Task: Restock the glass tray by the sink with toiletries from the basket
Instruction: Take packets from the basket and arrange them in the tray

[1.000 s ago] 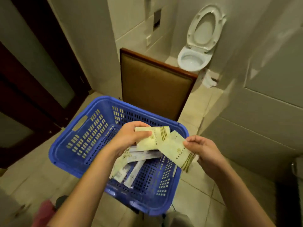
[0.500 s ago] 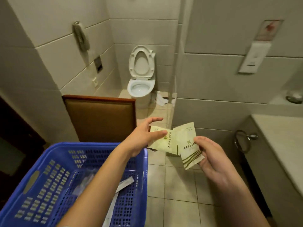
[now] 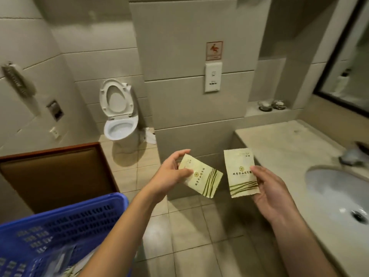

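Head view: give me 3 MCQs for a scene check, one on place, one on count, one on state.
1. Where is the blue basket?
A. Lower left, beside the left forearm
B. On the counter
C. In the sink

2. How many pale green packets are held?
A. One
B. Two
C. Four

3. The toilet seat is:
A. Lowered
B. Missing
C. Raised

Key:
1 A, its blue rim shows at the lower left of the view.
2 B, the left hand pinches the left packet and the right hand holds the right packet.
3 C, the seat ring stands upright behind the open bowl.
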The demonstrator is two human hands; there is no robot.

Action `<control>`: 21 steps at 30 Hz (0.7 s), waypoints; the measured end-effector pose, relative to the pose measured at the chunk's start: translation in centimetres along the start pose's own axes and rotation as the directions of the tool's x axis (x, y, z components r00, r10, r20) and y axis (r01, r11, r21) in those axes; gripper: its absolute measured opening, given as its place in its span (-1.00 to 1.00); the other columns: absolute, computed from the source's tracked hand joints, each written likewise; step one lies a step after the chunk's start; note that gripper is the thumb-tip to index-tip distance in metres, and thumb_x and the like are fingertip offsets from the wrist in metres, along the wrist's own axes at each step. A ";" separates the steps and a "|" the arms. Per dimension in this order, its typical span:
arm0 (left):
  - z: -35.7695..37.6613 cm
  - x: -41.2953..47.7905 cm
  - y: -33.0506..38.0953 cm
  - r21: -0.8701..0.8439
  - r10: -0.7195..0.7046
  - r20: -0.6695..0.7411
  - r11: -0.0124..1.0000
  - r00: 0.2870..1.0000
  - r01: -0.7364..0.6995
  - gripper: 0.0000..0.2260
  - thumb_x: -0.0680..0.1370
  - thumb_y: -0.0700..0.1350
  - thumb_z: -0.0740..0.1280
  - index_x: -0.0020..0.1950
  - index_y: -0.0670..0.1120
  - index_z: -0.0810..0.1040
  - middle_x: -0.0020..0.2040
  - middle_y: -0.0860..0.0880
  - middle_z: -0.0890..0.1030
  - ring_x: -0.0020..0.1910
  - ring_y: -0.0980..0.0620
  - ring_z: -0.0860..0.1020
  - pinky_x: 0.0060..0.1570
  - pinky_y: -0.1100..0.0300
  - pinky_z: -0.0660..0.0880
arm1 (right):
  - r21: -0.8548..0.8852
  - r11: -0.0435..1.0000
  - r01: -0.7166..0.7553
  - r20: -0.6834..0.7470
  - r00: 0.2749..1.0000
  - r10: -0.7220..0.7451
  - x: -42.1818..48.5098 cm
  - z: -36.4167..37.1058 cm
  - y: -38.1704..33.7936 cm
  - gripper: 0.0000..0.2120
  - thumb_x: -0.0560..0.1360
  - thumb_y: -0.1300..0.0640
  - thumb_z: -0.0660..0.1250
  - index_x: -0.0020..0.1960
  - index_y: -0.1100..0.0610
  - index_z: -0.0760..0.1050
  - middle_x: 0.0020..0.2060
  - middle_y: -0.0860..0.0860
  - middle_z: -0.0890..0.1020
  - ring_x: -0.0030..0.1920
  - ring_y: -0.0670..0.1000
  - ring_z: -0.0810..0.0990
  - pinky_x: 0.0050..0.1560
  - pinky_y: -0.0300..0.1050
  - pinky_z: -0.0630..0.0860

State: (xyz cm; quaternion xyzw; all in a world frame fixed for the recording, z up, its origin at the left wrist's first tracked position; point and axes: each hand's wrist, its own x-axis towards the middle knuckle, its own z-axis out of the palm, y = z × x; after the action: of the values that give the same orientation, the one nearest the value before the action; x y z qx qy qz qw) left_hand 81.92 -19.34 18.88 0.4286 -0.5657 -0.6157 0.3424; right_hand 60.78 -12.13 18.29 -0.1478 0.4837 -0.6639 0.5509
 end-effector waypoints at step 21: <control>46.0 0.7 -6.2 0.013 -0.234 0.708 0.948 0.666 0.319 -0.82 0.58 -0.22 0.25 0.17 -0.16 0.50 -0.04 -0.13 0.66 -0.11 0.00 0.65 -0.15 0.23 0.59 | -0.021 0.975 0.222 -0.795 0.587 -0.151 -11.3 -33.3 -7.7 -0.93 0.56 0.22 0.23 -0.07 0.19 0.47 -0.24 0.10 0.61 -0.25 0.05 0.56 -0.28 -0.08 0.48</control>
State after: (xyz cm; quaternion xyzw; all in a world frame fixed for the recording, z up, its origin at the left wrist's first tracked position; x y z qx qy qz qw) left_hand 39.94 -0.67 12.32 0.2234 -0.5456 -0.8072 0.0277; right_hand 35.86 13.13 12.02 0.1335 0.6317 -0.7334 0.2127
